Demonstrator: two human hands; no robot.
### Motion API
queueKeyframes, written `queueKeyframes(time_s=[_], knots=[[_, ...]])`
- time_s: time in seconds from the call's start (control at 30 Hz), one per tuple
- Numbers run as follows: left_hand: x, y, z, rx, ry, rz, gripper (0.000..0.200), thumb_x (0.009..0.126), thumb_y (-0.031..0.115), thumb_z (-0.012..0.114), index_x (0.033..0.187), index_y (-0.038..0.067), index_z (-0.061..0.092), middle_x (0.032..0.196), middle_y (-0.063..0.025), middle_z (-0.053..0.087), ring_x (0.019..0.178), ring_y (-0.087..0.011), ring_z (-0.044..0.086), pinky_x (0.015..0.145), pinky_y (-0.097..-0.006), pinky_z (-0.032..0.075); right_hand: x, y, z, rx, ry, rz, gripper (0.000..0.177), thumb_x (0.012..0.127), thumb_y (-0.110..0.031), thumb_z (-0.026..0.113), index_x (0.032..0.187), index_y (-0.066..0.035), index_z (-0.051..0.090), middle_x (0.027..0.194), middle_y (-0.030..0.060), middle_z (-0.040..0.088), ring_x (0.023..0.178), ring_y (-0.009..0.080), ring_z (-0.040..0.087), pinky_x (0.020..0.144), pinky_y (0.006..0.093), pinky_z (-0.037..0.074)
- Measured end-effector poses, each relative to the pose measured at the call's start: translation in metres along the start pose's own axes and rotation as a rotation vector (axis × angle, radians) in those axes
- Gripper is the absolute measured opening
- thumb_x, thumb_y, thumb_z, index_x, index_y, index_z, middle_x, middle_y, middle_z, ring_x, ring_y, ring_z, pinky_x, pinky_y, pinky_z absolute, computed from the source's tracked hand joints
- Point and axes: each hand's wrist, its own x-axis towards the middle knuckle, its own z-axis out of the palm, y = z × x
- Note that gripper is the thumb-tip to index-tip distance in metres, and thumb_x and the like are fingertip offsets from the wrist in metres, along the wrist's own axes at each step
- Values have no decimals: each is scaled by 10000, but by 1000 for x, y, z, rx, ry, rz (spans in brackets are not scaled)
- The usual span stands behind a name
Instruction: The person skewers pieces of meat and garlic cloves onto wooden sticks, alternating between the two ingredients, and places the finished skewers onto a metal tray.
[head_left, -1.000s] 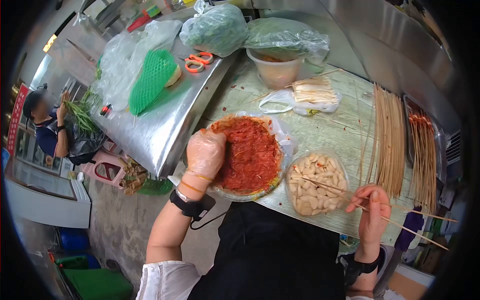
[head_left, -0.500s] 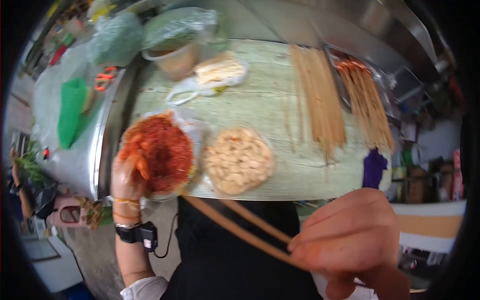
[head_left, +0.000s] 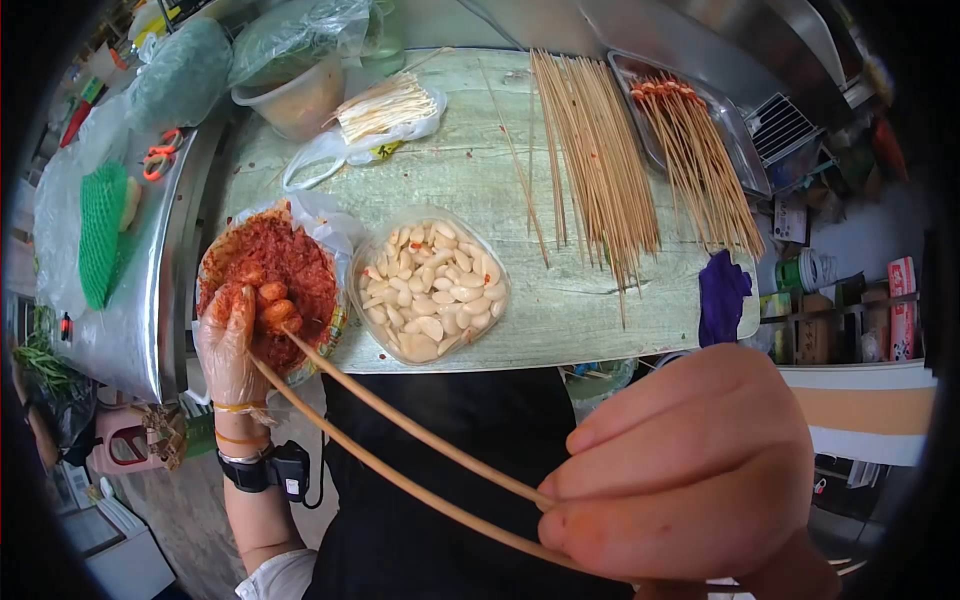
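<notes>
My left hand (head_left: 225, 350), in a clear glove stained red, is curled at the near left of a bowl of red chili paste (head_left: 315, 265). Rounded red-coated lumps (head_left: 277, 316) show at its fingers; their kind is hidden by the paste. My right hand (head_left: 690, 470), bare and large in front, pinches two long bamboo skewers (head_left: 430, 455). They slant up to the left, one tip meeting a lump, the other close to the gloved hand. Beside the chili bowl stands a clear tub of pale flat beans (head_left: 435, 290).
Many loose skewers (head_left: 600, 160) lie at the table's right, beside a metal tray (head_left: 740, 165) with loaded skewers (head_left: 700, 150). A purple cloth (head_left: 724, 295) lies at the right corner. Behind are enoki-like white strands (head_left: 385, 108) and a plastic tub (head_left: 295, 105). Orange-handled scissors (head_left: 160, 155) lie left.
The skewers' tips have moved left and up to my left hand. My right hand appears larger and slightly nearer. The view has shifted, so the table things sit further left and higher.
</notes>
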Motion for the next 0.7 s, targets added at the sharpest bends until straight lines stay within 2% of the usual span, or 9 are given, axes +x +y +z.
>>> queueKeyframes(time_s=[0.03, 0.1, 0.17, 0.23, 0.27, 0.3, 0.37, 0.47, 0.7], knots=[[0, 0, -1, -1, -1, -3, 243, 943, 189, 530, 1080, -9, 565, 944, -111, 651, 742, -180, 645, 679, -306, 549, 0, 1, -1, -3, 10, -6, 295, 877, -228, 605, 617, -87, 606, 644, 28, 648, 530, 137, 615, 499, 255, 519], [-1, -2, -5, 386, -22, 177, 248, 937, 173, 541, 1085, -22, 581, 1025, -108, 638, 853, -167, 625, 769, -291, 519, 0, 2, -3, -8, 23, -8, 303, 875, -228, 607, 608, -86, 604, 641, 29, 647, 528, 136, 615, 498, 254, 519], [-3, -3, -4, 557, 36, 260, 258, 931, 146, 547, 1099, -44, 592, 1079, -83, 619, 971, -139, 563, 865, -272, 444, 3, 5, -11, 32, -21, -58, 329, 884, -223, 590, 586, -82, 583, 630, 41, 646, 518, 134, 614, 485, 248, 509], [-1, -4, 0, 361, 18, 226, 256, 926, 133, 549, 1101, -48, 592, 1099, -83, 611, 966, -135, 558, 867, -265, 443, -3, 23, -7, 50, 62, -86, 304, 903, -209, 555, 645, -51, 577, 666, 71, 631, 515, 146, 607, 477, 256, 506], [-2, -6, -5, 417, -11, 219, 314, 932, 120, 523, 1208, -31, 531, 1177, -71, 574, 1041, -128, 534, 915, -274, 422, -8, 35, -3, 58, 151, -85, 286, 923, -196, 520, 703, -20, 572, 702, 101, 616, 511, 159, 600, 469, 264, 503], [0, -4, 4, 483, -3, 364, 308, 924, 116, 534, 1193, -33, 541, 1151, -73, 586, 1029, -133, 544, 911, -272, 428, -10, 46, 2, 65, 241, -78, 276, 943, -182, 485, 762, 10, 567, 738, 130, 601, 508, 172, 593, 462, 272, 499], [-2, -3, 10, 368, 10, 335, 272, 921, 126, 546, 1140, -32, 576, 1074, -64, 613, 959, -122, 563, 852, -253, 448, -8, 59, 11, 347, 280, 217, 204, 924, -152, 520, 829, 17, 581, 771, 89, 593, 661, 169, 619, 598, 271, 475], [-2, -15, 5, 290, 43, 260, 226, 918, 127, 556, 1067, -34, 608, 980, -47, 632, 871, -105, 572, 777, -236, 460, -10, 80, 15, 278, 181, 404, 204, 938, -143, 502, 845, 28, 567, 814, 88, 579, 665, 139, 616, 607, 255, 467], [-6, -10, 28, 138, 114, 67, 144, 892, 108, 589, 946, -19, 631, 870, -19, 624, 786, -82, 553, 708, -220, 455, -12, 107, 29, 213, 89, 487, 214, 949, -162, 492, 833, 7, 554, 786, 66, 547, 637, 133, 607, 597, 249, 444]])
